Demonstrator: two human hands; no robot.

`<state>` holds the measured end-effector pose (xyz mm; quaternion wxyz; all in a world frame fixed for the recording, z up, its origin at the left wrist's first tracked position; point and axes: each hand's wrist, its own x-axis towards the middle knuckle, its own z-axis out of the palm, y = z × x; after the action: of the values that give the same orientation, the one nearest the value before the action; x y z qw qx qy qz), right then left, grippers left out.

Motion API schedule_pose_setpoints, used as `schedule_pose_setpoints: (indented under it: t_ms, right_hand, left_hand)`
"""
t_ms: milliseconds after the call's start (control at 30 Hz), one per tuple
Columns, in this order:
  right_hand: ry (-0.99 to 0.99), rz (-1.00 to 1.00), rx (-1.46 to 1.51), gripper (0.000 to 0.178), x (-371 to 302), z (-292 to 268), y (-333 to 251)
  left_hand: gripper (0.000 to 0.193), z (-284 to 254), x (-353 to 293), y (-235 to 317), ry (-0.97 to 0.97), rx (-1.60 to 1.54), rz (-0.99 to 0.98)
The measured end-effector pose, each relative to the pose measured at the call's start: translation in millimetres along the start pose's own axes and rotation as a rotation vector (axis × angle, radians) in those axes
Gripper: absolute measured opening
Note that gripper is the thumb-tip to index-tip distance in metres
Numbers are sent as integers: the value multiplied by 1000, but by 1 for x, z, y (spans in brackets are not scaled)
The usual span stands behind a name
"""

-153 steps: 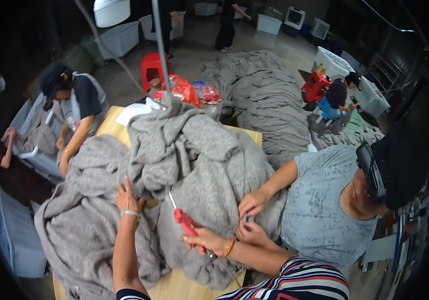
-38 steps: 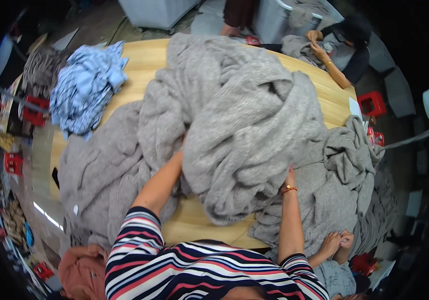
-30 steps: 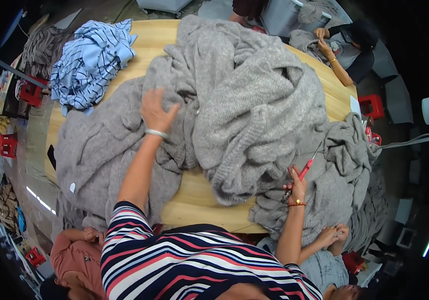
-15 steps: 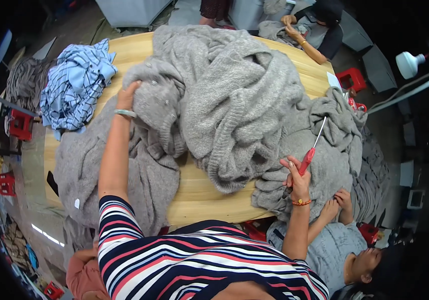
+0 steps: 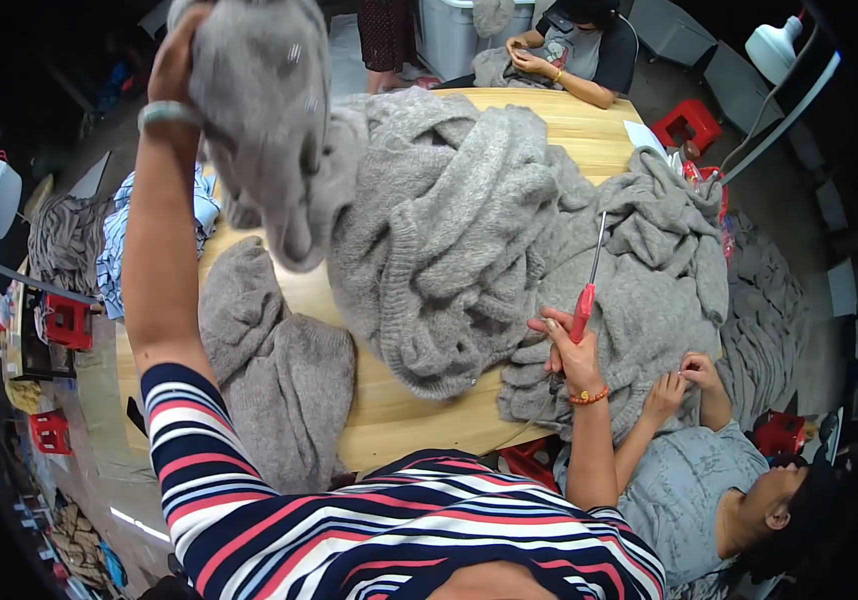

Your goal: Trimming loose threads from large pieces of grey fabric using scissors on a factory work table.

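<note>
My left hand [image 5: 177,62] is raised at the upper left, its fingers closed on a grey knit garment [image 5: 264,90] that hangs in folds above the table. In my right hand [image 5: 571,362] is a red-handled tool [image 5: 584,310] with a long thin metal shaft pointing up and away; its exact kind is unclear. That hand is over the grey knitwear at the right. A large heap of grey knit garments [image 5: 449,240] with ribbed edges fills the table's middle. More grey knitwear [image 5: 289,390] lies at the near left.
A blue patterned cloth [image 5: 119,240] lies on the wooden table's [image 5: 399,430] left side. At the right, a co-worker's hands [image 5: 679,390] touch the grey knitwear. Another person [image 5: 579,60] handles grey fabric at the far edge. Red stools [image 5: 687,122] and lamps [image 5: 775,50] stand around.
My left hand has lifted the grey garment up and away from the table, uncovering some tabletop at the left. My right hand keeps the red-handled tool, with little movement. The view has shifted somewhat.
</note>
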<state>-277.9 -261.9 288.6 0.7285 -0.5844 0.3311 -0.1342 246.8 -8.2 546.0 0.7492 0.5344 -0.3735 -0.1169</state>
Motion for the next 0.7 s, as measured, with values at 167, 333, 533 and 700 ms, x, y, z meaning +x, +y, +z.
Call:
schedule_pose_setpoints:
  t_ms: [167, 333, 533, 700]
  right_hand:
    - [58, 29, 16, 31, -2, -20, -2]
    - [101, 35, 41, 30, -7, -46, 10]
    - [70, 35, -91, 29, -5, -47, 12]
    - [-108, 41, -26, 35, 8, -11, 1]
  left_hand:
    - [49, 126, 35, 19, -198, -336, -44]
    - [42, 170, -23, -113, -346, -91, -312]
    - [52, 161, -125, -225, -12, 441, -597]
    - [56, 142, -134, -203, 41, 2, -837]
